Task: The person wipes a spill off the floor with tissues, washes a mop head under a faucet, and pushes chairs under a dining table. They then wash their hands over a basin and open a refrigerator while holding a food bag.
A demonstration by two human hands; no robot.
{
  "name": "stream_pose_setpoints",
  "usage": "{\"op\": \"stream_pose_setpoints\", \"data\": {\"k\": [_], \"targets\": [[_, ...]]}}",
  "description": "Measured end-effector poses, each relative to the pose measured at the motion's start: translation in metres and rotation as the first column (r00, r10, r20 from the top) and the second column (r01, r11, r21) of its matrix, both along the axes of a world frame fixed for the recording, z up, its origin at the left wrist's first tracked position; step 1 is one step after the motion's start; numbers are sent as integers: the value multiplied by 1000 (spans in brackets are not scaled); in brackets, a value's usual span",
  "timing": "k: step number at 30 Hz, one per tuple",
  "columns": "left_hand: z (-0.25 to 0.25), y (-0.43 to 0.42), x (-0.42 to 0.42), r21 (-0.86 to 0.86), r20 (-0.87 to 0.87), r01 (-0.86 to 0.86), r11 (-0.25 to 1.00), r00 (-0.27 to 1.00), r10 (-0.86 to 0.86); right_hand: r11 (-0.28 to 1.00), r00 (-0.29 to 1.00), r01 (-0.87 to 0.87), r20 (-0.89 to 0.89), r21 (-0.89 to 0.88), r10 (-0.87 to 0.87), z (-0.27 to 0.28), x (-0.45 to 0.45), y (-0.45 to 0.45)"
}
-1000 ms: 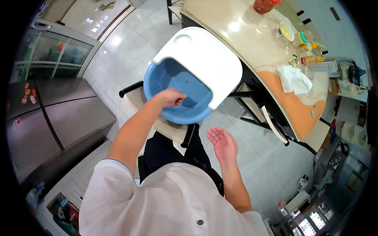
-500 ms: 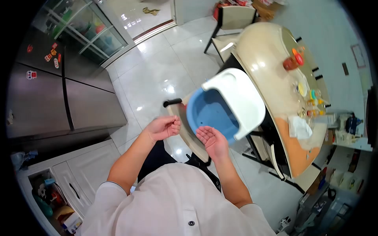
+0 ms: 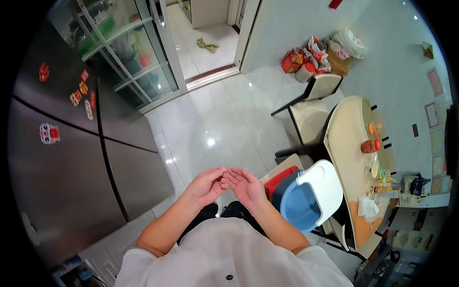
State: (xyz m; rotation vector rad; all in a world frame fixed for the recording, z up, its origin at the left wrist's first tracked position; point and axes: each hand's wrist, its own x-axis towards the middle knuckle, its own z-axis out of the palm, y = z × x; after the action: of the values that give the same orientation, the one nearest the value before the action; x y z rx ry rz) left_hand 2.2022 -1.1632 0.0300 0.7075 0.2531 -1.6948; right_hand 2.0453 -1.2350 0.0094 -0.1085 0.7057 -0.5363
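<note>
My left hand [image 3: 206, 187] is in front of my body, palm turned inward and fingers loosely curled. Beside it, my right hand [image 3: 245, 188] is palm up with its fingers stretched out and slightly cupped. The fingertips of both hands meet or nearly meet, and I see nothing in either palm. To the right of my right hand is a blue child's booster seat [image 3: 297, 206] with a white tray [image 3: 330, 193]. It stands on a chair, with something red [image 3: 282, 181] behind it.
A dining table [image 3: 349, 124] at right carries jars [image 3: 369, 146] and tissues [image 3: 368, 207]. Another chair [image 3: 311, 112] stands at its far end. A dark fridge [image 3: 62, 167] is on the left. Beyond the tiled floor [image 3: 215, 129], a doorway holds a crumpled cloth [image 3: 207, 46]. Bags [image 3: 351, 44] lie by the wall.
The view has shifted forward and turned, so the booster seat and table now sit farther right and lower. My hands have come together, and the left fingers have loosened.
</note>
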Motion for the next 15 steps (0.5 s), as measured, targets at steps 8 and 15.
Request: {"op": "stream_pose_setpoints", "data": {"k": [8, 15], "targets": [[-31, -85, 152, -25, -151, -96, 995, 984, 91, 996, 991, 88, -99, -30, -91, -21, 48, -129], [-69, -170, 327, 134, -32, -394, 909, 915, 401, 995, 987, 83, -134, -61, -91, -26, 148, -335]]}}
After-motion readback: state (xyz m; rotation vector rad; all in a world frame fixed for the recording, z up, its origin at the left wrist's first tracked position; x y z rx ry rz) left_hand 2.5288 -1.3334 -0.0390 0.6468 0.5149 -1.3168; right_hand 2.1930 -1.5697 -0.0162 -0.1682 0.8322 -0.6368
